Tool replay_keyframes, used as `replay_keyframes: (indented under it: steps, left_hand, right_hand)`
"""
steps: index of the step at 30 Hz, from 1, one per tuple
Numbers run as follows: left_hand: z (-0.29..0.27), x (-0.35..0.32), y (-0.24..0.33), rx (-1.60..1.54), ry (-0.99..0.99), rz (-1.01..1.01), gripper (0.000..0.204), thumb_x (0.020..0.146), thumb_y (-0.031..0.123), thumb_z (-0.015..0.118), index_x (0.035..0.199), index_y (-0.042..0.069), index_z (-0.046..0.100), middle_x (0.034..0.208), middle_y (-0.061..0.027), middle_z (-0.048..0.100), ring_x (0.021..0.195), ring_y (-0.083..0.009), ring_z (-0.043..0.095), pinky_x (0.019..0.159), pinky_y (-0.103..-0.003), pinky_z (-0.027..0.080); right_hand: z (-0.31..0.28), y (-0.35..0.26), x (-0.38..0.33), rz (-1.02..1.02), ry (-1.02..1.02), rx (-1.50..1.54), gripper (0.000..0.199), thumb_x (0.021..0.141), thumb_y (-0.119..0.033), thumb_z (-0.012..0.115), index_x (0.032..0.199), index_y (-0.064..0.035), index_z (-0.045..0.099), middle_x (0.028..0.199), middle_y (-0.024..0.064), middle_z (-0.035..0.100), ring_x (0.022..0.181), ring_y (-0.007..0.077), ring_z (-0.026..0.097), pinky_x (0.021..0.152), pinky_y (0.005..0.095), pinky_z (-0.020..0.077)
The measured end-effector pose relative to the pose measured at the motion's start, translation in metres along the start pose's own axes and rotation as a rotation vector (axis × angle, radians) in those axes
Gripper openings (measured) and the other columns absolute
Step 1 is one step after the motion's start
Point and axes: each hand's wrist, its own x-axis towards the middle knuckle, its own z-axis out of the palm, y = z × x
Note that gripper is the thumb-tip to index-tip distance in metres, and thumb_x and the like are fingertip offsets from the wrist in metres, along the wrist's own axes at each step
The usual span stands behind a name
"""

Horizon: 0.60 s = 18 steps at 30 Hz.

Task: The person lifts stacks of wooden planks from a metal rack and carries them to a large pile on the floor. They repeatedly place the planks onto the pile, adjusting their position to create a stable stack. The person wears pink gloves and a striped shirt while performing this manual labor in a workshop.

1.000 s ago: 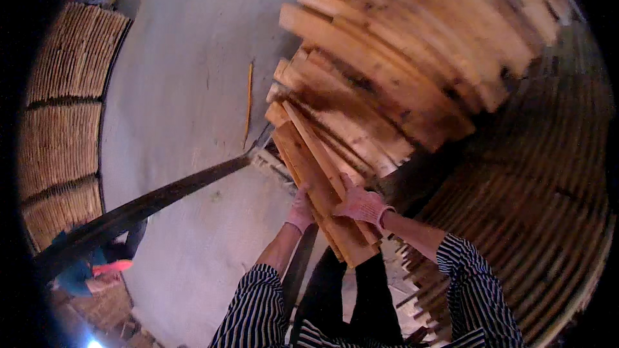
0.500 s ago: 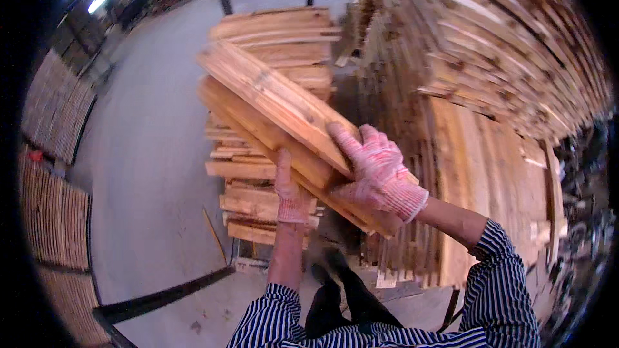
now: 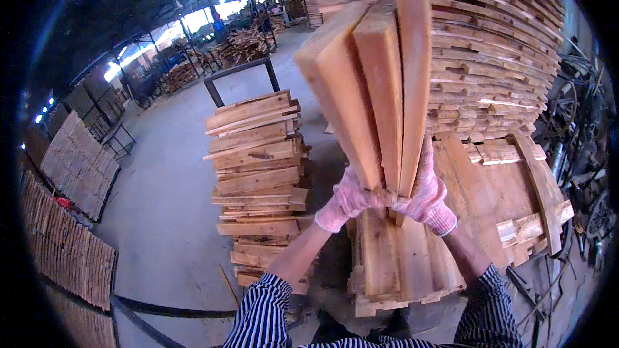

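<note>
Three thick wooden boards [image 3: 382,84] stand fanned out and raised in front of me, their far ends apart and their near ends together. My left hand [image 3: 350,202], in a pink-and-white knit glove, is closed round the near end from the left. On the other side my right hand [image 3: 428,194], gloved alike, grips the same end. Its fingers are partly hidden behind the wood. Just beneath the held boards lies a low stack of boards [image 3: 416,261].
To the left stands a long pile of loosely stacked short boards [image 3: 258,187], with a black metal frame [image 3: 242,67] at its far end. A tall stack of planks [image 3: 490,58] rises behind on the right. Slatted panels [image 3: 68,245] lean at far left; metal scrap [image 3: 590,200] lies far right.
The boards have swung from slanting over the left pile to standing up over the right-hand stack. Both hands have moved to their near end. The view has turned upward.
</note>
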Motion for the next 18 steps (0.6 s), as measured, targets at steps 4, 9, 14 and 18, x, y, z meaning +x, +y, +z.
replay_keyframes:
  steps: [4, 9, 14, 18]
  left_hand:
    - [0.046, 0.062, 0.061, -0.434, -0.021, -0.174, 0.056, 0.087, 0.026, 0.082, 0.133, 0.003, 0.06, 0.115, -0.0065, 0.069, 0.103, -0.0205, 0.065, 0.094, -0.037, 0.055]
    - [0.082, 0.032, 0.014, -1.159, 0.173, -0.107, 0.053, 0.102, 0.041, 0.057, 0.136, 0.001, 0.054, 0.126, -0.012, 0.064, 0.12, -0.023, 0.06, 0.104, -0.043, 0.05]
    - [0.192, 0.023, 0.046, -1.248, 0.473, -0.828, 0.09, 0.093, 0.07, 0.049, 0.157, 0.008, 0.034, 0.149, -0.0166, 0.049, 0.132, -0.0353, 0.052, 0.114, -0.049, 0.044]
    - [0.217, -0.014, 0.046, -1.002, 0.443, -0.748, 0.077, 0.1, 0.062, 0.045, 0.156, 0.008, 0.037, 0.15, -0.0137, 0.049, 0.136, -0.0316, 0.049, 0.116, -0.048, 0.041]
  right_hand:
    - [-0.067, -0.004, 0.009, 0.101, 0.02, 0.134, 0.146, 0.062, -0.047, 0.095, 0.16, 0.0078, 0.002, 0.156, 0.0326, 0.033, 0.146, 0.0442, 0.036, 0.12, 0.0503, 0.0336]
    - [-0.117, -0.051, 0.017, 0.425, -0.201, 0.045, 0.131, 0.069, -0.049, 0.089, 0.163, -0.0015, 0.01, 0.144, 0.0317, 0.047, 0.131, 0.0447, 0.053, 0.108, 0.0474, 0.0474]
    - [-0.154, -0.027, -0.033, 0.72, -0.352, -0.125, 0.096, 0.079, -0.057, 0.077, 0.158, -0.0215, 0.036, 0.128, 0.0305, 0.054, 0.119, 0.047, 0.06, 0.099, 0.0509, 0.0512]
    - [-0.192, 0.001, -0.09, 0.769, -0.406, -0.098, 0.092, 0.079, -0.059, 0.075, 0.156, -0.0219, 0.041, 0.124, 0.0287, 0.057, 0.117, 0.0458, 0.06, 0.099, 0.0513, 0.0501]
